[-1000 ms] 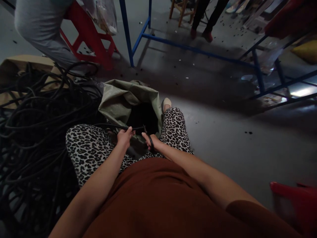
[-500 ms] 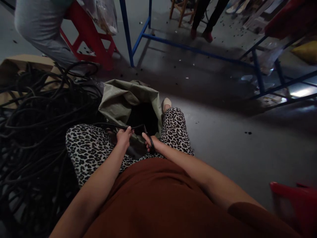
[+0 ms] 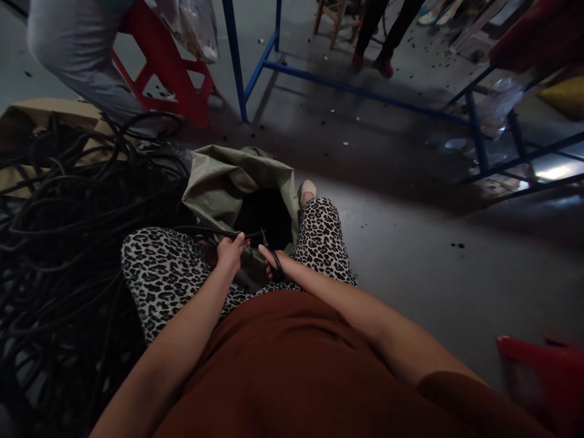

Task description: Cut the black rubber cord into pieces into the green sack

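Gripping black cable | left hand | cable heap beside, sack ahead

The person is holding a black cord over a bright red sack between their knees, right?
Not quite: the sack is dull green, not red. The head view shows the left hand holding the black cord over it, between the knees.
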